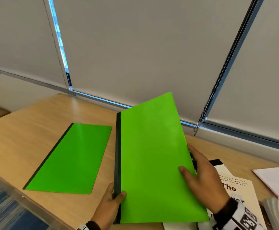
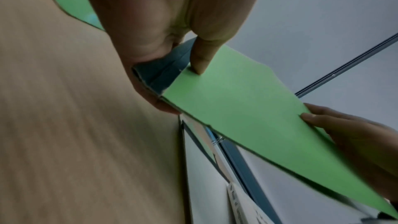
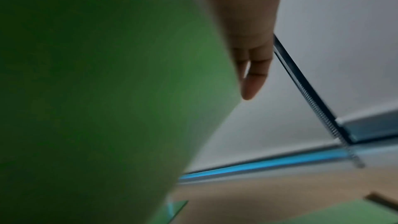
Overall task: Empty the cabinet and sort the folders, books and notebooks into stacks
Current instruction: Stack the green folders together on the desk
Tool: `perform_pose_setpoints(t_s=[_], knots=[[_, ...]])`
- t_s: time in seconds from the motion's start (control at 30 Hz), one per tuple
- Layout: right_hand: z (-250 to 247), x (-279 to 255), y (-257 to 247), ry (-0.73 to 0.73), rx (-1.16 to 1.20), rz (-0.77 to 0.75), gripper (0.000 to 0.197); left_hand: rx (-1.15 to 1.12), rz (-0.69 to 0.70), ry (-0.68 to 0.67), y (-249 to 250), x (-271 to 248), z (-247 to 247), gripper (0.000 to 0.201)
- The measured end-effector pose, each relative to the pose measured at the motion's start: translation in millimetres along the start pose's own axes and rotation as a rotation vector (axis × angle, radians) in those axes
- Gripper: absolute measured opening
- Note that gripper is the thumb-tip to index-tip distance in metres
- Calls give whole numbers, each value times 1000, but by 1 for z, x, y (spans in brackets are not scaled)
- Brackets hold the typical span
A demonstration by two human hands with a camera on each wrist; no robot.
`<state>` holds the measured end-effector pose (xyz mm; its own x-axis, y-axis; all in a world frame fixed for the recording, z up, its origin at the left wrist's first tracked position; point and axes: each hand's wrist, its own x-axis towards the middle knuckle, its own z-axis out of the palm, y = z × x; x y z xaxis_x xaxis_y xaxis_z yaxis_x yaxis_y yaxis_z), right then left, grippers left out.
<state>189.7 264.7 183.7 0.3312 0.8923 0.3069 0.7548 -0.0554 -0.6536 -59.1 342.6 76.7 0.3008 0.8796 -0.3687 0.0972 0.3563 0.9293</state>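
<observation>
I hold a bright green folder [image 1: 153,160] with a black spine tilted above the wooden table [image 1: 35,130]. My left hand [image 1: 113,198] grips its spine near the bottom, thumb on the cover. My right hand [image 1: 200,173] holds its right edge, thumb on top and fingers behind. In the left wrist view the left thumb presses the green folder [image 2: 247,108] beside the dark spine. The green folder [image 3: 107,91] fills the right wrist view, blurred, with a right finger [image 3: 254,81] past its edge. A second green folder [image 1: 70,158] lies flat on the table to the left.
A book [image 1: 235,190] with "The" on its cover lies under my right wrist. White papers [image 1: 276,181] and a grey stack [image 1: 278,213] sit at the right edge. Window blinds [image 1: 135,47] with bead chains rise behind the table. Blue carpet [image 1: 2,205] shows lower left.
</observation>
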Motion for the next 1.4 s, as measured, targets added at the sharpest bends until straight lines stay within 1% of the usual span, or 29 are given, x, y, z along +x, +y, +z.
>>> perform_pose_setpoints(t_s=[0.03, 0.1, 0.13, 0.2, 0.23, 0.3, 0.37, 0.4, 0.43, 0.47, 0.5, 0.53, 0.6, 0.63, 0.7, 0.77, 0.87, 0.93, 0.97, 1.0, 1.03, 1.1, 1.13, 1.2, 1.23, 1.27, 1.3, 1.33, 1.4], knots=[[-5, 3, -11, -43, 234, 67, 60, 17, 21, 11, 5, 0, -1, 49], [-14, 10, -31, -191, 667, 164, 53, -71, 67, 20, 15, 0, -5, 41], [-19, 13, -39, -231, 797, 171, 48, -125, 68, 61, 22, -1, -6, 44], [-30, 19, -56, -237, 937, 117, 44, -238, 71, 101, 28, 1, -14, 62], [-36, 23, -63, -220, 990, 84, 44, -307, 34, 116, 34, 0, -17, 64], [-49, 30, -68, -165, 1087, 50, 45, -454, 10, 128, 40, 2, -21, 51], [-60, 37, -66, -120, 1158, 28, 46, -478, 29, 182, 43, 7, -22, 42], [-65, 40, -61, -101, 1173, 33, 46, -489, 7, 232, 46, 8, -24, 43], [-67, 42, -54, -86, 1175, 53, 47, -506, -65, 260, 49, 7, -24, 42], [-69, 42, -48, -76, 1171, 75, 48, -534, -126, 186, 51, 4, -26, 40], [-69, 41, -41, -63, 1159, 97, 49, -605, -194, 59, 53, 2, -28, 40], [-70, 40, -34, -50, 1146, 120, 51, -671, -261, -9, 53, 2, -32, 46], [-73, 37, -26, -40, 1119, 139, 54, -750, -358, -66, 48, 7, -36, 59], [-76, 36, -25, -43, 1102, 130, 53, -769, -365, -73, 43, 11, -35, 59], [-83, 37, -23, -31, 1059, 99, 50, -810, -315, -5, 41, 16, -28, 53], [-93, 39, -20, 5, 998, 85, 49, -845, -202, 116, 44, 24, -26, 46], [-104, 39, -2, 103, 912, 111, 52, -893, -76, 257, 54, 37, -48, 45], [-103, 37, 14, 153, 877, 143, 52, -952, 20, 255, 70, 40, -64, 30], [-99, 36, 23, 171, 868, 164, 50, -977, 106, 244, 81, 37, -66, 31], [-95, 34, 30, 186, 864, 186, 49, -977, 205, 234, 90, 32, -67, 41], [-88, 34, 37, 196, 868, 202, 48, -948, 305, 209, 99, 24, -65, 52], [-73, 35, 46, 203, 873, 229, 49, -758, 438, 55, 112, 1, -52, 57], [-64, 35, 49, 199, 876, 245, 50, -644, 463, -60, 113, -11, -44, 60], [-47, 36, 49, 168, 913, 281, 50, -407, 478, -297, 116, -34, -24, 84], [-38, 37, 48, 145, 936, 301, 50, -271, 510, -390, 113, -42, -15, 94], [-30, 37, 45, 120, 964, 309, 51, -164, 526, -450, 109, -47, -7, 97], [-22, 37, 43, 100, 994, 315, 51, -83, 525, -449, 105, -50, -1, 94], [-15, 37, 39, 78, 1029, 319, 49, -17, 524, -372, 100, -49, 1, 88], [-2, 35, 31, 39, 1096, 332, 43, 28, 436, -47, 83, -31, -5, 78]])
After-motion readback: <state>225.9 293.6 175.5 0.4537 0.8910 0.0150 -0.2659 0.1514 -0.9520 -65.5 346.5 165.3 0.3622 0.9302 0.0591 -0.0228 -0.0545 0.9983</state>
